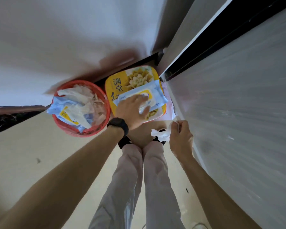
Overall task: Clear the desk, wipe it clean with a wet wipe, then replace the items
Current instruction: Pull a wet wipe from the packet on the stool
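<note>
A light-blue pack of wet wipes [157,93] lies on a yellow box printed with flowers [132,78] on the floor. My left hand [132,109] lies flat on the pack, fingers spread over its lid, a black watch on the wrist. To its right my right hand [180,136] pinches a crumpled white wet wipe [162,134] just below the box. The desk [238,96] rises along the right as a white surface with a pale edge.
A red waste bin [96,128] full of used wipes and an empty wipe pack stands left of the yellow box. My legs in light trousers [139,179] are below. A white wall [56,38] fills the top left; beige floor [40,154] spreads left.
</note>
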A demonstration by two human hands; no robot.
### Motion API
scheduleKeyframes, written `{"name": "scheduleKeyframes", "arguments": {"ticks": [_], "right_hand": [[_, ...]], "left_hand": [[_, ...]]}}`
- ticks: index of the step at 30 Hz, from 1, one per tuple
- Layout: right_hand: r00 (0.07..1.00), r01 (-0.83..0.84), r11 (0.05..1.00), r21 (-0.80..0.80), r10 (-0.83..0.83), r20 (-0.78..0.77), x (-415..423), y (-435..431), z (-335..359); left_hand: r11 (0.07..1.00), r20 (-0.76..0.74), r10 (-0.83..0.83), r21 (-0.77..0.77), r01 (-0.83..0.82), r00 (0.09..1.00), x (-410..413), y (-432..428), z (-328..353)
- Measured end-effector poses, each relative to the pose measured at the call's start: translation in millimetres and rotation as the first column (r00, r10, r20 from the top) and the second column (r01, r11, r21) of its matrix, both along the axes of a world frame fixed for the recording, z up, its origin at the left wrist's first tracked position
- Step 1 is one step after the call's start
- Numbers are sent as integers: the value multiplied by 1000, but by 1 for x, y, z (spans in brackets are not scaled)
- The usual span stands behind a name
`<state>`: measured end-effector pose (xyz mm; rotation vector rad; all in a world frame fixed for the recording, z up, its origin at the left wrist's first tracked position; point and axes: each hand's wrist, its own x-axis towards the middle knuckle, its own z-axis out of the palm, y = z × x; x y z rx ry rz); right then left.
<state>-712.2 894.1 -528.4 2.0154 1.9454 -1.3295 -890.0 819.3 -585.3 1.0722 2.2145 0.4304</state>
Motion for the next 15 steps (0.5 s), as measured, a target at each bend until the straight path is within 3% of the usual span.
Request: {"name": "scheduleKeyframes", "arguments": {"ticks": [2, 4, 8, 10, 13, 15], "right_hand": [[1000, -11, 1000, 18, 10, 8, 0, -1, 1], [999, -37, 998, 45, 36, 20, -1, -1, 3], [997, -78, 995, 60, 77, 12, -5, 6, 17], [996, -91, 995, 28, 90, 17, -7, 11, 35], [992, -124, 992, -22, 124, -15, -11, 16, 79], [978, -206, 978, -32, 205, -41, -17, 17, 120]], "left_hand": [[923, -8, -270, -288, 256, 963, 22, -12, -14], [861, 23, -297, -426, 278, 955, 36, -18, -22], [785, 104, -305, -535, 312, 947, 26, 2, -11], [778, 251, -239, -529, 340, 938, 15, 19, 17], [926, 432, -41, -323, 197, 901, 12, 29, 84], [976, 526, 3, -187, 112, 851, 16, 22, 140]]}}
